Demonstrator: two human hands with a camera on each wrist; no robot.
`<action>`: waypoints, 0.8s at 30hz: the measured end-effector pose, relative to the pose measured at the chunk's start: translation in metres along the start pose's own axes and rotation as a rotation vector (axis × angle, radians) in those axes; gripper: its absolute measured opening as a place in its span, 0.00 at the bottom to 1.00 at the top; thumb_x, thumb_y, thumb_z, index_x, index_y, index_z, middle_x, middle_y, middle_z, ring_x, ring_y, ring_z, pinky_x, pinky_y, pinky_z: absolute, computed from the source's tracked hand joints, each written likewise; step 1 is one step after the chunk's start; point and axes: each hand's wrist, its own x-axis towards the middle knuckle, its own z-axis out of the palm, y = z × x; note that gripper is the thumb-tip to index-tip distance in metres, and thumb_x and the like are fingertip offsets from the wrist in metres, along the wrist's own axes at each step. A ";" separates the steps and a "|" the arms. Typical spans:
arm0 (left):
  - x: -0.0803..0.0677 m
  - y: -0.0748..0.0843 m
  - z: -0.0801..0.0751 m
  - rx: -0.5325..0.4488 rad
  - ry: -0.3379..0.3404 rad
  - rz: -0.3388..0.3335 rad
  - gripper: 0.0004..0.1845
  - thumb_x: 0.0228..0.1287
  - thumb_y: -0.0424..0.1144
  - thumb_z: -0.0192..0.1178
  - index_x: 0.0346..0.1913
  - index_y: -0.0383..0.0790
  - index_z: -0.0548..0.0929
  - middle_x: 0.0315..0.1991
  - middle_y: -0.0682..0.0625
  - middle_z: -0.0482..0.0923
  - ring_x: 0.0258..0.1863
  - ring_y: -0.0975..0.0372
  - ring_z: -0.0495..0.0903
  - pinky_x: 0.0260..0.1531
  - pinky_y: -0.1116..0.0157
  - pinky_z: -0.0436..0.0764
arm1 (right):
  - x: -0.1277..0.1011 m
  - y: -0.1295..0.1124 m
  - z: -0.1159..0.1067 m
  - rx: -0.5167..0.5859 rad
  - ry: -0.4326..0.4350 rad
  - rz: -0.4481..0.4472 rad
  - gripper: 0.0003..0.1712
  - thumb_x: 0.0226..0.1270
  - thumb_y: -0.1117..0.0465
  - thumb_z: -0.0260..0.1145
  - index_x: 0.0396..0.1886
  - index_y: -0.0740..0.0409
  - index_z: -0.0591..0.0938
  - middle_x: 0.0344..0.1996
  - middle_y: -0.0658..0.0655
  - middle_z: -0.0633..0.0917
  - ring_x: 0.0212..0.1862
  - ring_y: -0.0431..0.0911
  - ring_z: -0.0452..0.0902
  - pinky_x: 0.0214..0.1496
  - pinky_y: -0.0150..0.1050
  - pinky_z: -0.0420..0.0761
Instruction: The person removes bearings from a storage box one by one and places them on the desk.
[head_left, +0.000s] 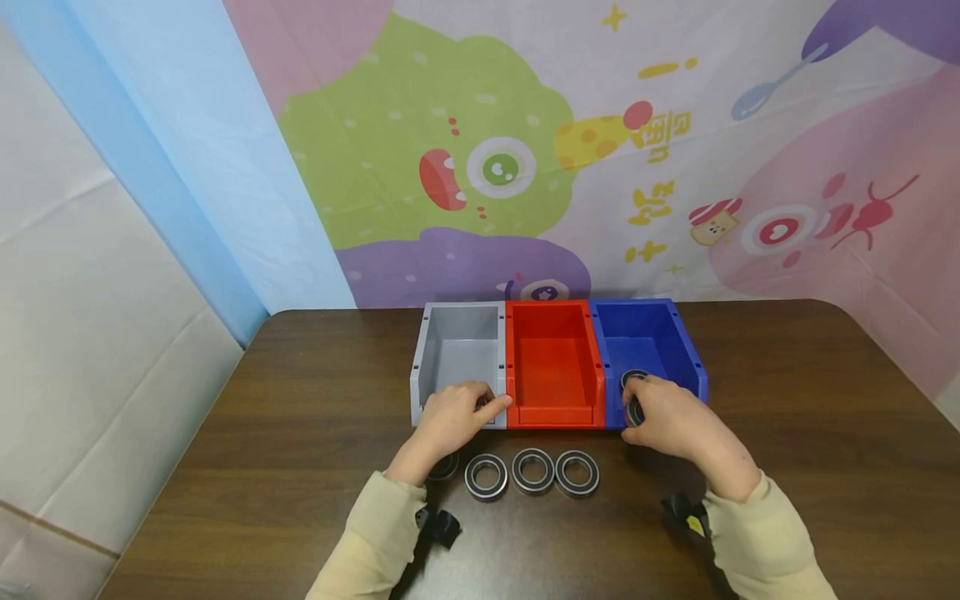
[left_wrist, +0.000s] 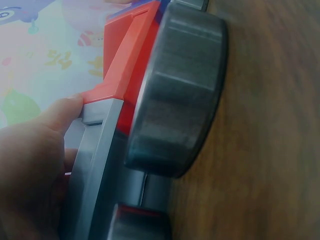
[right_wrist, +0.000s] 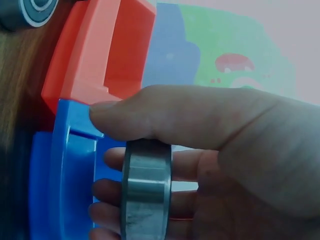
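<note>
My left hand is over the front of the grey bin, its thumb touching the rim beside the red bin. In the left wrist view the bin wall hides most of its fingers; a small dark patch shows between thumb and forefinger in the head view, too little to identify. At the front of the blue bin, my right hand grips a ball bearing between thumb and fingers. Several more bearings lie in a row in front of the bins, among them one bearing near my left wrist.
The three bins stand side by side at the back of the brown wooden table. A printed cloth hangs directly behind them. Black straps with small devices are on both wrists.
</note>
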 end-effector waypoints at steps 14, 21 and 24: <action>0.000 0.000 0.001 -0.001 0.000 0.002 0.21 0.61 0.61 0.49 0.29 0.47 0.80 0.19 0.58 0.71 0.19 0.65 0.69 0.20 0.68 0.68 | -0.003 -0.007 0.003 -0.033 -0.075 0.007 0.18 0.44 0.58 0.72 0.33 0.59 0.75 0.26 0.53 0.76 0.30 0.46 0.70 0.33 0.41 0.73; 0.000 0.000 -0.001 -0.005 -0.005 0.005 0.22 0.62 0.60 0.49 0.29 0.46 0.79 0.19 0.57 0.71 0.19 0.65 0.69 0.20 0.68 0.68 | -0.003 -0.011 0.006 -0.048 -0.087 -0.011 0.19 0.43 0.58 0.73 0.33 0.60 0.76 0.26 0.53 0.76 0.30 0.47 0.71 0.32 0.42 0.73; -0.001 0.001 -0.001 -0.007 -0.007 0.010 0.22 0.62 0.60 0.49 0.29 0.46 0.80 0.19 0.57 0.71 0.19 0.65 0.69 0.21 0.68 0.68 | -0.005 -0.013 0.009 -0.042 -0.091 -0.013 0.19 0.42 0.58 0.73 0.33 0.59 0.75 0.25 0.53 0.75 0.29 0.47 0.70 0.30 0.41 0.72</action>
